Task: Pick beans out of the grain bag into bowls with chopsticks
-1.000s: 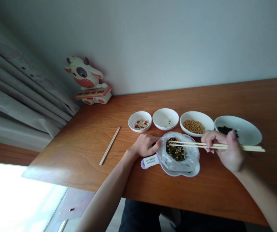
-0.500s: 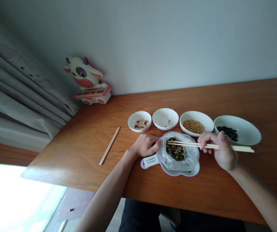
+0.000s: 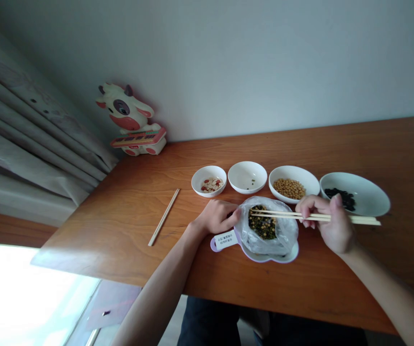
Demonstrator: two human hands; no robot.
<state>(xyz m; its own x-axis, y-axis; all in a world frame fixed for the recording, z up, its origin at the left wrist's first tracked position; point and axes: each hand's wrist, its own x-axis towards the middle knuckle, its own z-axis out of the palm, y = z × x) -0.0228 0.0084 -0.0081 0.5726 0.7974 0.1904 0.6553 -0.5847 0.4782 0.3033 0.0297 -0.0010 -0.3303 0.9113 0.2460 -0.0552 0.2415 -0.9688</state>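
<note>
My right hand point(image 3: 327, 221) is closed around a pair of chopsticks point(image 3: 358, 220), whose tips reach over the mixed beans point(image 3: 262, 227), dark green and yellow, in an open clear plastic bag point(image 3: 284, 238). The bag rests in a pale purple dish point(image 3: 264, 258) with a labelled handle point(image 3: 225, 240). My left hand point(image 3: 217, 216) pinches the bag's left edge between thumb and fingers. Just behind stand a white bowl of yellow soybeans point(image 3: 289, 188), a bowl with a few small green beans point(image 3: 247, 172) and a bowl of black beans point(image 3: 370, 194). Whether the tips grip a bean is too small to tell.
On the left is a bowl of pale and red pieces point(image 3: 208, 173). A second pair of chopsticks point(image 3: 164, 217) lies on the wooden table point(image 3: 120, 230). A cow toy with a keyboard point(image 3: 134, 120) stands at the back left, near a curtain point(image 3: 30, 139).
My right hand and the chopsticks have shifted very slightly, the tips staying over the beans. My left hand keeps its place on the bag.
</note>
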